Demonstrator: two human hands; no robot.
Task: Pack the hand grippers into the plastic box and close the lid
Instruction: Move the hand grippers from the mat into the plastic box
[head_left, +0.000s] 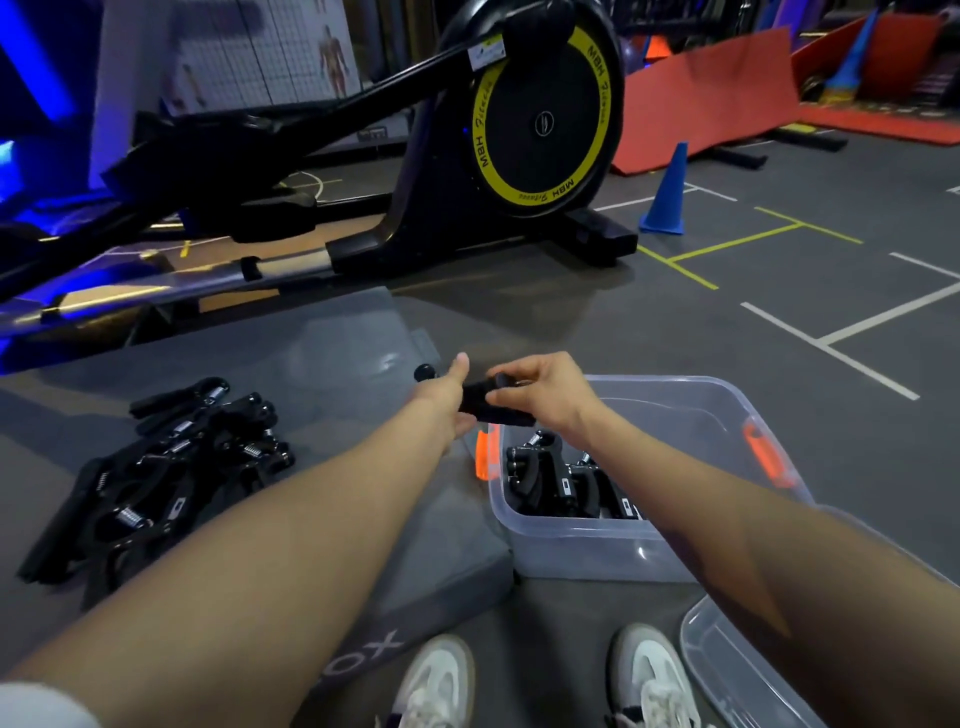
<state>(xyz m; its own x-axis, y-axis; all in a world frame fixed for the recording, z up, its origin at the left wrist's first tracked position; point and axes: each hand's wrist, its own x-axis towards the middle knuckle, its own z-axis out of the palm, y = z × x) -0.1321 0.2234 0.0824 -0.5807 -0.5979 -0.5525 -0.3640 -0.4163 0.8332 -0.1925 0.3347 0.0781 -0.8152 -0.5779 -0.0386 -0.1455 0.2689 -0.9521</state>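
Item in hand: one black hand gripper (480, 402), which we hold up above the far left corner of the clear plastic box (748, 415); our left hand (441, 400) curls round its left end with the thumb raised, and our right hand (540, 395) pinches its right end between thumb and fingers. In the box, at its near left: several black hand grippers (561, 483). The box has orange latches (763, 457). On the grey mat (337, 364) to the left: a loose pile of hand grippers (166, 467). Near right: the clear lid (737, 670), off the box. Far: elliptical trainer (519, 114), blue cone (667, 192).
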